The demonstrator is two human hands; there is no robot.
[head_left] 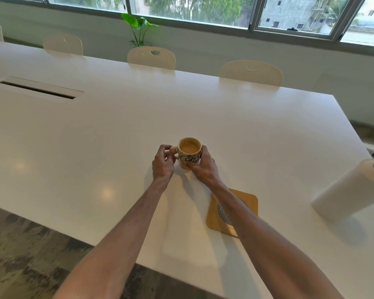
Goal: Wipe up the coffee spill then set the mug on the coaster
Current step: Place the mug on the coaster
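The coffee mug (189, 151) sits between the grips: left grip (163, 161) pinches its handle, right grip (204, 167) curls round its body; coaster (249, 203) lies apart, nearer.

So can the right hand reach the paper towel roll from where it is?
Probably yes. The paper towel roll is on the right hand's own side, with only bare table between them. But that hand is wrapped round the mug, so it would have to let go first.

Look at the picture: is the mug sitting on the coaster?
No: the mug, held by the left hand and right hand, is clearly apart from the coaster, which lies nearer the person.
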